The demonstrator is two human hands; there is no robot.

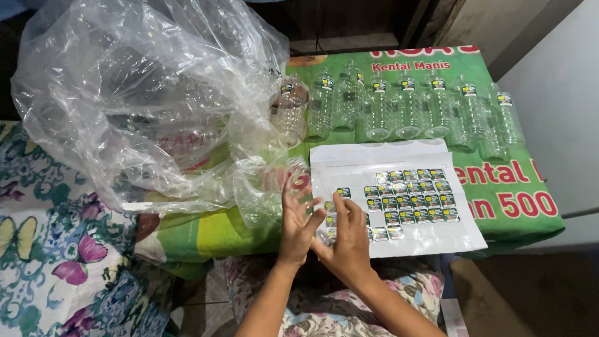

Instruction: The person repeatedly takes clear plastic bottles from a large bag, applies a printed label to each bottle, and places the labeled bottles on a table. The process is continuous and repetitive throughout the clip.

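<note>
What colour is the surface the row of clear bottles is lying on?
Green, with red and white lettering: the green surface under the clear bottles. Head view shows it best.

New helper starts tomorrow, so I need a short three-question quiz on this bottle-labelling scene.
1. True or false: the row of clear bottles at the far edge already carries labels.
2. What lies directly under both hands?
A. sticker sheet
B. plastic bag
C. floral cloth
3. Which hand is nearer the bag?

Key
1. True
2. A
3. The left hand; the right hand is over the sheet.
</note>
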